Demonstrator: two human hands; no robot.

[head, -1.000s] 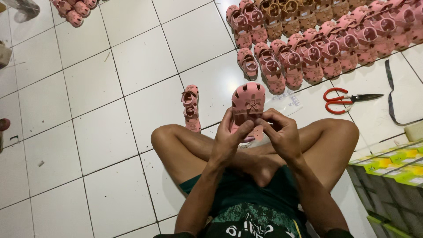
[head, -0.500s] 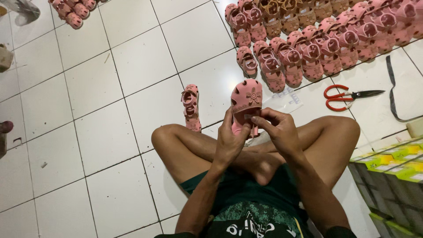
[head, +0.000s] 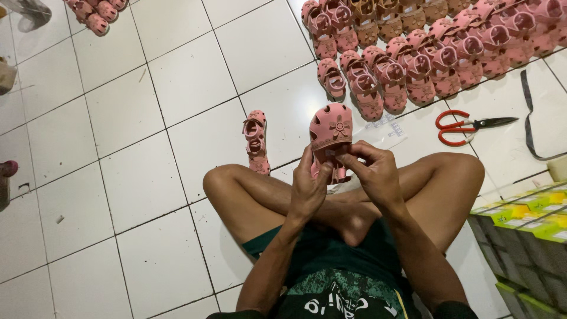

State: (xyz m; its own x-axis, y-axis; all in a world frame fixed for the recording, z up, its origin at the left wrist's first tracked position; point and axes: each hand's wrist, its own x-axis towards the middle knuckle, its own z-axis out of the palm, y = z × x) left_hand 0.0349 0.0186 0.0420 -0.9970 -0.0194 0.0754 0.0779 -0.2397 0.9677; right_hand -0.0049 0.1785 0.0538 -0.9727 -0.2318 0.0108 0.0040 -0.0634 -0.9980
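Note:
I sit cross-legged on a white tiled floor and hold a small pink sandal [head: 331, 131] upright over my knees, its top with a flower cut-out facing me. My left hand [head: 308, 188] grips the sandal's lower left side. My right hand [head: 373, 171] pinches its strap area from the right. A second pink sandal [head: 256, 140] lies on the floor just beyond my left knee, apart from both hands.
Rows of several pink and tan sandals [head: 413, 53] line the floor at the top right. Red-handled scissors [head: 463, 126] lie to their right, near a dark strap [head: 528, 118]. Yellow-green boxes [head: 525, 236] are stacked at the right. More pink sandals [head: 94, 15] sit top left.
The sandal has turned from showing its sole to showing its upper with the flower, and stands more upright. My hands have shifted their hold lower on it.

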